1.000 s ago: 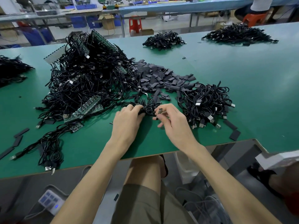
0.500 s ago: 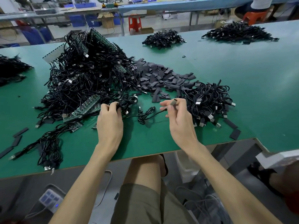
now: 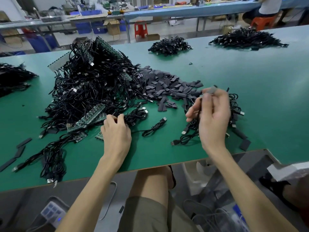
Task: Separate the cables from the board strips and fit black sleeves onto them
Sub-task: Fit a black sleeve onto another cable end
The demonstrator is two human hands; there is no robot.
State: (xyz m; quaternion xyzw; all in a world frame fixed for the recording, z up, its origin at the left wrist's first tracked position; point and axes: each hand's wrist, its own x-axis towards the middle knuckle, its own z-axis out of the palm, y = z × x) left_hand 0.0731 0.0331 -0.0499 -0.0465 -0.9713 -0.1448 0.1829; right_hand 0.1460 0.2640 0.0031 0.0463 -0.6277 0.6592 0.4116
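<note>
Fingers [image 3: 121, 120] of your left hand [image 3: 117, 133] are curled down onto a small cable bundle [image 3: 136, 116] at the near edge of the big heap [image 3: 93, 84], gripping it against the green worktop [image 3: 259, 72]. Your right hand [image 3: 214, 119] is lifted off the worktop, its fingers [image 3: 217, 97] bent and pinching a small grey piece [image 3: 212, 89] at their tips; it is too blurred for you to tell whether it is a plug or a sleeve. Green board strips [image 3: 93, 115] poke out of the heap just left of your left hand, with cables tangled around them. Behind and between your hands lies the spread of flat black sleeves [image 3: 167, 86], touching the heap on its right side. One coiled cable [image 3: 154, 127] lies alone on the worktop between your hands, and a second one [image 3: 184, 139] lies just below your right wrist. A smaller pile of cables [image 3: 235, 106] sits partly hidden behind your right hand. A few stray sleeves [image 3: 20, 149] lie near the left edge of the worktop, beside more loose cables [image 3: 51, 158]. Two more dark piles [image 3: 168, 46] rest well apart at the far side.
</note>
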